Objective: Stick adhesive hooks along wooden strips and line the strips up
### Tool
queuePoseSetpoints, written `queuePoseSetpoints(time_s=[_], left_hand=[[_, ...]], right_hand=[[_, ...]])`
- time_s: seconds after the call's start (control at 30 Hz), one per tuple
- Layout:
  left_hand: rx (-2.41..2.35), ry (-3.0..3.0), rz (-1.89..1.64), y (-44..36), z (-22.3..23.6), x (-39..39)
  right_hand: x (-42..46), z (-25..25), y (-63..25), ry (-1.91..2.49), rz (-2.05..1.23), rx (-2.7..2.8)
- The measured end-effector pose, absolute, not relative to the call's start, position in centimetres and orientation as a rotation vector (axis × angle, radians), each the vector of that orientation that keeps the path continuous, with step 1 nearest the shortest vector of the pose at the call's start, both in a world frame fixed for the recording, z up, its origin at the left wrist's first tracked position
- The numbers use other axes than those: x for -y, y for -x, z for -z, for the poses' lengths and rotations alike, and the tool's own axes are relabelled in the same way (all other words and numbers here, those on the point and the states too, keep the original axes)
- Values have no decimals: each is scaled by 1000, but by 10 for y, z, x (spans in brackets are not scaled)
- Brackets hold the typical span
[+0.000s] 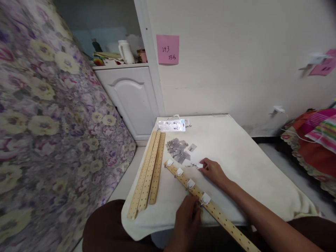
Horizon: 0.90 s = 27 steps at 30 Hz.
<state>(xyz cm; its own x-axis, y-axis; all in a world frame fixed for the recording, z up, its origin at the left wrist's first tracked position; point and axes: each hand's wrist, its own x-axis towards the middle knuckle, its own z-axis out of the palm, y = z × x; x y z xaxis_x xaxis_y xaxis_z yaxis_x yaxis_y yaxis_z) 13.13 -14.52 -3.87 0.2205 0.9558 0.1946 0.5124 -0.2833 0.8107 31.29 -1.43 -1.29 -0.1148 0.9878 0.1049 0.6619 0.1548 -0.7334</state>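
Note:
A perforated wooden strip (223,218) lies slantwise on the cream-covered table (252,164), with several white hooks (190,183) fixed along it. My left hand (187,213) rests on the strip beside the nearest hook (205,198), fingers curled against it. My right hand (214,171) reaches forward and pinches a loose white hook (199,166) lying on the cloth. A pile of small clear bags (178,149) lies just beyond the strip's far end.
Three more perforated wooden strips (148,171) lie side by side on the table's left part. A clear blister pack (172,125) lies at the far edge by the wall. A floral mattress (52,115) leans at the left; a white cabinet (131,98) stands behind.

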Motion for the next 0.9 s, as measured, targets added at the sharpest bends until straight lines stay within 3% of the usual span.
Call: queuePoseSetpoints(time_s=[0.23, 0.47, 0.7, 0.9], left_hand=[[-1329, -1900, -939, -133, 30, 144], [-1348, -1910, -897, -135, 22, 145], [-1320, -1891, -920, -135, 18, 145], [-1373, -1651, -964, -135, 7, 163]], right_hand=[[49, 11, -358, 1561, -783, 1730], [68, 7, -376, 1527, -468, 1628], [62, -1, -382, 1406, -921, 1449], [99, -8, -392, 1064, -1635, 1333]])
